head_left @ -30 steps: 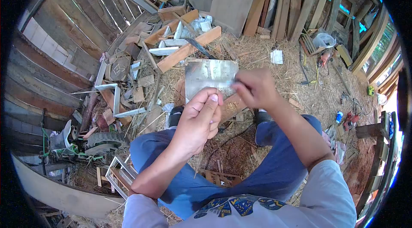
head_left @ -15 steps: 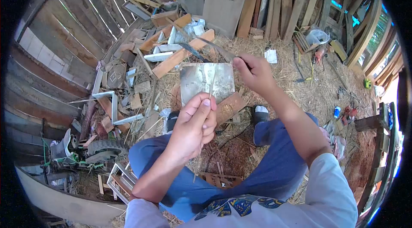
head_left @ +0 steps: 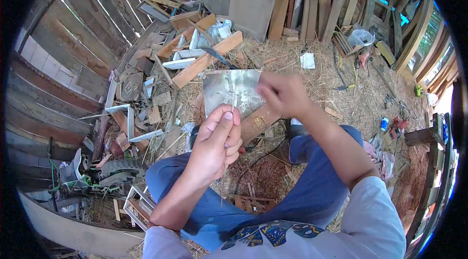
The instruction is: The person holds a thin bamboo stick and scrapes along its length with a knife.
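Observation:
My left hand is closed around a thin light stick, whose tip rises above the thumb and whose lower end shows below the palm. To its upper right, my right hand is closed and smeared by motion; the blade it held half a second earlier cannot be made out now. Behind the hands a shiny metal sheet rests above a wooden board between my feet.
A plank and a dark blade-like piece lie beyond the sheet among wood scraps. A white frame is at the left. Tall boards lean at the back. A blue can and a red tool lie right.
The long blade seen in my right hand half a second ago is no longer distinguishable. That hand has shifted slightly left and down, while my left hand stays closed on the stick.

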`<state>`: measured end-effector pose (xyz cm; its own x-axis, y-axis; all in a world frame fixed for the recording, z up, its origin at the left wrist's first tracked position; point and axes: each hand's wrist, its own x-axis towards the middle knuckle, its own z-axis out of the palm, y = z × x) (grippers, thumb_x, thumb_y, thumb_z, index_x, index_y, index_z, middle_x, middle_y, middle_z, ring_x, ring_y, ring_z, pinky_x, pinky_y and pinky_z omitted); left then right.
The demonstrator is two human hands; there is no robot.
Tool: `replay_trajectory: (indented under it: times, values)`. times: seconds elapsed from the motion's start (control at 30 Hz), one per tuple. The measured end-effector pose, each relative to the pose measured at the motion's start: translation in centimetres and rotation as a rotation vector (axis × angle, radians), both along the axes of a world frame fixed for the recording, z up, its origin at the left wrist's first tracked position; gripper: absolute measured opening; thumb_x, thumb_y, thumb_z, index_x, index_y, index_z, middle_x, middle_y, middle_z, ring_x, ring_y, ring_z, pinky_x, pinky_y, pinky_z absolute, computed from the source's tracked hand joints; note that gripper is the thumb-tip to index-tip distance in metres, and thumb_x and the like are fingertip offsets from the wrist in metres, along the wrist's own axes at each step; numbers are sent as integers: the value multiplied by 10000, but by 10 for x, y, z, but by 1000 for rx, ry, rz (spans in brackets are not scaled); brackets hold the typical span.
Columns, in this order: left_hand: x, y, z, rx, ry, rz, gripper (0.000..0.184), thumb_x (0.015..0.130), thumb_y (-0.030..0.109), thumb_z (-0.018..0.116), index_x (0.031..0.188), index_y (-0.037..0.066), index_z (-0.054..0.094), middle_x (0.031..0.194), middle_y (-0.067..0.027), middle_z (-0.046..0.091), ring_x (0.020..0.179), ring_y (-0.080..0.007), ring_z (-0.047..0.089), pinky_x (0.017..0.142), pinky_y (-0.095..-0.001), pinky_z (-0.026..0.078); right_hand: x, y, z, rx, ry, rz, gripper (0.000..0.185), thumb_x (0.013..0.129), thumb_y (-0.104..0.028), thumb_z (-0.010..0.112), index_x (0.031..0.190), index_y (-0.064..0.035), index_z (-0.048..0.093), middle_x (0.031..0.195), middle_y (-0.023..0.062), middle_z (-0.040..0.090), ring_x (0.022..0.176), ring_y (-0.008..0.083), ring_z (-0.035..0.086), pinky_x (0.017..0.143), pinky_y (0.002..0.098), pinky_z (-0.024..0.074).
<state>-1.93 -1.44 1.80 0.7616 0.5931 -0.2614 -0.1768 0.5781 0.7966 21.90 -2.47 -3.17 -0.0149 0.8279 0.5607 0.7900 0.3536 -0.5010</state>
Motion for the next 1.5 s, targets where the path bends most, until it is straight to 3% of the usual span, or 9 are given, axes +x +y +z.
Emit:
replay_trajectory:
  times: [0.07,0.17,0.37,0.53,0.87,1.07,1.17,1.3,1.5]
  values:
    - [0,-1,5,-41,-18,-42,205,1118,269,380,1004,127,473,634,67,299,465,-23,221,395,-218,154,15,12,-4,50,98,-157,324,972,-243,625,756,-22,529,580,152,500,496,323,535,480,382,399]
    - [2,0,1,-54,5,17,200,1118,262,380,1007,127,477,631,69,304,461,-21,216,391,-219,151,9,-1,16,5,211,-54,303,949,-291,652,759,-69,575,621,148,556,574,352,605,515,429,448]
    - [5,-5,-4,84,86,68,190,1116,257,393,1016,122,483,628,76,309,468,-18,215,394,-216,160,-10,-11,13,-45,-112,115,290,924,-304,673,749,-89,589,595,123,561,534,352,585,510,430,452]
    - [5,-7,0,38,54,17,186,1115,253,402,1017,119,486,633,76,314,474,-16,218,396,-214,171,23,11,8,-48,117,-161,299,940,-246,641,749,-34,553,574,130,510,523,337,558,488,409,411]
    - [8,-2,-6,95,151,81,165,1109,263,417,1029,142,496,635,82,278,471,-22,191,400,-216,135,-10,-8,12,-40,-147,124,336,934,-388,642,752,-111,586,582,100,567,554,330,615,500,434,454]
    - [8,14,-13,-57,68,119,155,1100,277,446,1023,159,512,640,86,277,473,-18,193,395,-208,127,1,11,-5,-58,-234,5,352,956,-429,604,786,-122,618,612,106,602,584,343,636,521,453,480]
    - [3,5,1,-69,56,45,157,1101,275,438,1018,161,507,638,85,276,471,-18,192,394,-206,128,25,18,-8,-74,-94,-273,341,961,-356,633,784,-69,584,603,142,560,570,360,602,504,442,443]
    - [0,11,-8,-73,40,76,158,1103,268,429,1013,161,502,635,84,274,470,-18,191,395,-205,127,14,3,4,-88,60,-218,331,965,-400,616,798,-114,625,630,115,613,588,357,638,524,453,480]
    - [2,6,-7,-44,72,43,165,1103,279,431,1011,161,501,631,84,274,466,-18,192,396,-205,131,-10,-3,2,-104,-131,8,310,944,-399,639,803,-123,638,630,107,617,584,354,637,520,457,475]
